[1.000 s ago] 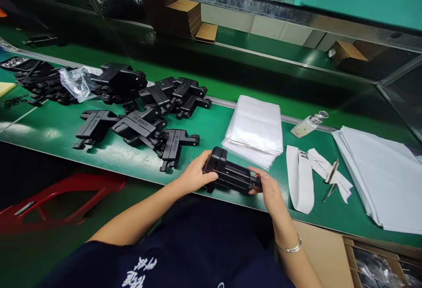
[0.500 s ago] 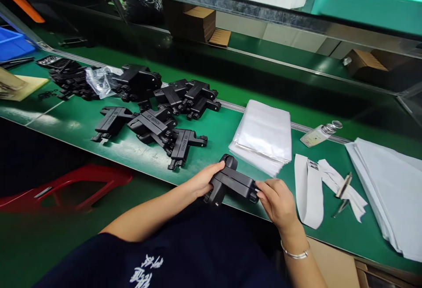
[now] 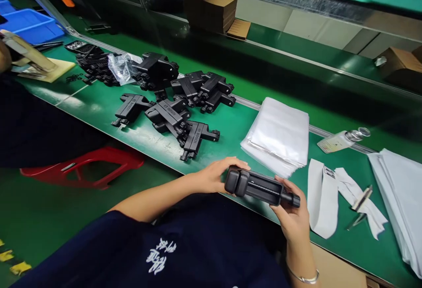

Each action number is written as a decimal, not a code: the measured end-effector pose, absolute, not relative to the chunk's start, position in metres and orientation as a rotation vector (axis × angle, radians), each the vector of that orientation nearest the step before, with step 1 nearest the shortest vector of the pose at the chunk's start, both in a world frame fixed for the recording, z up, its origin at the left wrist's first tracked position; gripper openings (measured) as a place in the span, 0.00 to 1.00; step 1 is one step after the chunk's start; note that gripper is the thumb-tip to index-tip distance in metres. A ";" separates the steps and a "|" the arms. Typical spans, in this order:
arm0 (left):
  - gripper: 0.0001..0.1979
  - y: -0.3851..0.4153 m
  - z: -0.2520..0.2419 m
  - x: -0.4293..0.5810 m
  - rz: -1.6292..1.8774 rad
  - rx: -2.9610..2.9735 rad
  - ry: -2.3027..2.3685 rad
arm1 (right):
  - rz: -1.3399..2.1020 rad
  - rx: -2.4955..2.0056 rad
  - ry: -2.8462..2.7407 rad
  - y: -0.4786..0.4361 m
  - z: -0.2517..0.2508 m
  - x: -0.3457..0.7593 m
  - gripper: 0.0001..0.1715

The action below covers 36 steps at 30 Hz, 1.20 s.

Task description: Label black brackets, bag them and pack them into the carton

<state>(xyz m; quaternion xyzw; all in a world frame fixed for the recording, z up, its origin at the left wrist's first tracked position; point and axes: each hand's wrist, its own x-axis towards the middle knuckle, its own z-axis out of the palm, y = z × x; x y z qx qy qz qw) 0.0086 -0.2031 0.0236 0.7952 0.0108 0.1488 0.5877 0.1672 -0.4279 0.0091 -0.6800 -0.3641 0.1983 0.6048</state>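
Observation:
Just over the bench's front edge, both hands hold a black plastic screw clamp (image 3: 260, 187). Its hollow side faces up and shows a long threaded rod inside, with a knob at the right end. My left hand (image 3: 219, 174) is closed around the jaw end on the left. My right hand (image 3: 293, 217) grips the other end near the knob, thumb below and fingers behind. Similar black clamps marked BOSCH (image 3: 168, 114) lie in a loose group to the left. A stack of clear plastic bags (image 3: 280, 132) lies just beyond the hands.
Right of the bags are a pump bottle (image 3: 343, 140), white strips (image 3: 323, 202), tweezers (image 3: 362, 198) and white sheets (image 3: 402, 209). More black parts (image 3: 94, 63) and a blue bin (image 3: 33, 26) stand far left. A metal-edged shelf (image 3: 296, 13) crosses above. A red stool (image 3: 85, 165) stands below the bench.
The clamp has been turned over, so its hollow side with the threaded rod now shows. My right hand has shifted from its end to around it. The view has swung slightly left.

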 end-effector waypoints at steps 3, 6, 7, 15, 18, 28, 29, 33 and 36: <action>0.29 -0.203 0.026 0.005 0.377 1.859 0.024 | 0.437 -1.595 -0.842 -0.429 0.013 0.167 0.32; 0.28 -0.210 0.038 0.002 0.374 1.997 0.087 | 0.514 -1.528 -0.823 -0.424 0.004 0.171 0.32; 0.28 -0.214 0.043 0.001 0.364 2.057 0.116 | 0.543 -1.497 -0.810 -0.422 -0.001 0.172 0.31; 0.25 -0.223 0.049 0.002 0.381 2.174 0.152 | 0.574 -1.443 -0.774 -0.415 -0.015 0.174 0.31; 0.26 -0.221 0.051 0.003 0.362 2.029 0.255 | 0.498 -1.543 -0.900 -0.423 0.000 0.174 0.30; 0.38 -0.225 0.041 0.008 0.349 1.343 0.411 | -0.499 -1.657 -1.780 -0.442 0.050 0.189 0.23; 0.37 -0.226 0.041 0.009 0.359 1.342 0.421 | -0.523 -1.612 -1.833 -0.441 0.053 0.187 0.22; 0.36 -0.226 0.043 0.007 0.403 1.490 0.436 | -0.245 -1.587 -1.674 -0.439 0.054 0.174 0.15; 0.33 -0.224 0.047 0.002 0.499 1.751 0.408 | 0.262 -1.577 -1.135 -0.435 0.047 0.165 0.11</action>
